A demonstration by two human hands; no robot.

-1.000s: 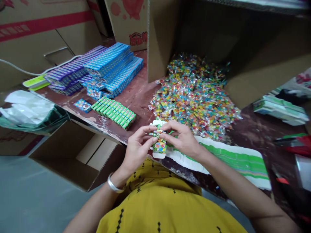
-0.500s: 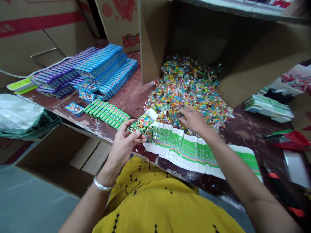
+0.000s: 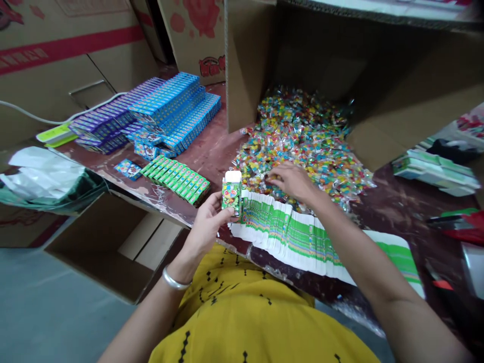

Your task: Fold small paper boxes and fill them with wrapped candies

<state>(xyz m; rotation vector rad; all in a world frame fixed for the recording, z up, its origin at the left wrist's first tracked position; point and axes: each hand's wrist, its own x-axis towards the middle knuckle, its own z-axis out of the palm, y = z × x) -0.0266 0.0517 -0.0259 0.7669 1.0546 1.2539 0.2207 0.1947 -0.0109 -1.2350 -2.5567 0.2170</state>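
Note:
My left hand (image 3: 212,217) grips a small green printed carton (image 3: 231,196), held upright with its white top flap raised. At the near edge of a heap of clear-wrapped, multicoloured candies (image 3: 302,136) is my right hand (image 3: 293,180). Its fingers are curled together at the tips, and I cannot make out what is between them. Below it runs a long row of flat green-and-white cartons (image 3: 291,234), partly covered by my right forearm. Filled-looking green boxes (image 3: 177,179) stand in a row left of my left hand.
Blue boxes (image 3: 170,108) and purple boxes (image 3: 113,118) are stacked at the back left. A large cardboard box (image 3: 245,65) lies on its side around the candies. An open carton (image 3: 94,247) sits below the table edge. Green-white bundles (image 3: 434,171) lie at right.
My left hand has turned the green carton from tilted to upright. My right hand has moved slightly left, and its fingers have drawn together at the candies. The view has shifted a little.

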